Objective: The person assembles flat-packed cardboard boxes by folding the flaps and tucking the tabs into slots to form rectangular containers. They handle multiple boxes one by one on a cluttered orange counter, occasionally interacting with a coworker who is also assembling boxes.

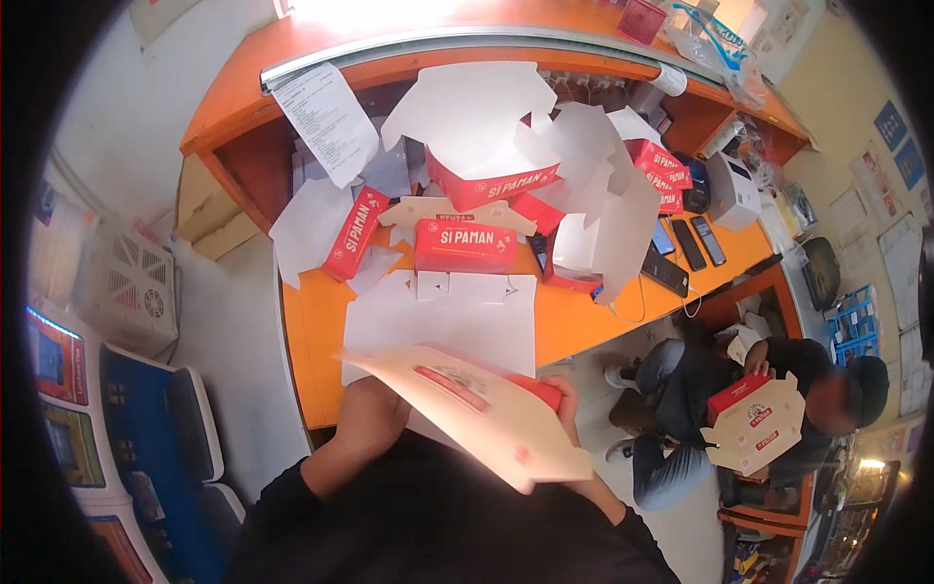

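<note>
A cardboard food box (457,389), with a broad cream lid flap and red sides, is tilted in front of my chest, slightly blurred. My right hand (566,401) grips its red side at the right, the lower part of that hand hidden behind the flap. My left hand (370,419) is closed at the flap's left edge, its fingertips out of sight behind the card. Just beyond the box, a flat white cardboard sheet (438,316) with cut tabs lies on the orange table (316,346).
Several red-and-white boxes (465,245), some with raised lids, crowd the table's far side. Phones (686,243) and a white device (732,190) stand at the right. A paper sheet (326,122) hangs from the shelf edge. At right, a seated person (700,409) holds another box.
</note>
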{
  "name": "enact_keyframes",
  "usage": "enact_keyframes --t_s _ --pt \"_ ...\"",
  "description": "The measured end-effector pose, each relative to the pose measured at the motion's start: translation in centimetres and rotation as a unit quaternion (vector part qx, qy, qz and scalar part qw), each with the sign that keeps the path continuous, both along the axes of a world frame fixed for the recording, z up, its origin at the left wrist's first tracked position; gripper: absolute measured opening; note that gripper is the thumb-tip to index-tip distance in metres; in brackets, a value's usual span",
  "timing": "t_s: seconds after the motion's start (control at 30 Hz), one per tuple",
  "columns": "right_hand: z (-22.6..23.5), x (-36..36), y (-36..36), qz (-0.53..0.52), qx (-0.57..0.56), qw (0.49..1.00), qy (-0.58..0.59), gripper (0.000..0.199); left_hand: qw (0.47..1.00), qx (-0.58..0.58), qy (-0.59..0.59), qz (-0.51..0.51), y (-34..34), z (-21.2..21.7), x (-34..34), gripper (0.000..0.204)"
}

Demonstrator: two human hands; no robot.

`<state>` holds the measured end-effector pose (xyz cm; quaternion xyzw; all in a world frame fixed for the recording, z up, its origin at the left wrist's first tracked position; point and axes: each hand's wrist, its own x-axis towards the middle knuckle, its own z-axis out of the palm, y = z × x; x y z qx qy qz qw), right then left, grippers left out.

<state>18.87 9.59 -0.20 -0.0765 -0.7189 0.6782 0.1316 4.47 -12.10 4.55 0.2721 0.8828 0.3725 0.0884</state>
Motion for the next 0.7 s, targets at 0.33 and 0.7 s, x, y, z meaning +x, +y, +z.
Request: enact_keyframes --t_s 0.33,0.7 --pt "1.5 -0.6 2.2 -0.061 -0.274 0.954 -0.107 0.058 0.887 0.178 -0.409 -0.12 -0.5 -1.9 -4.3 0.072" --pt "3.7 -0.5 3.5 0.105 -0.247 0.962 0.053 0.111 0.877 0.347 -0.137 -0.301 0.7 -0.8 -3.3 0.134"
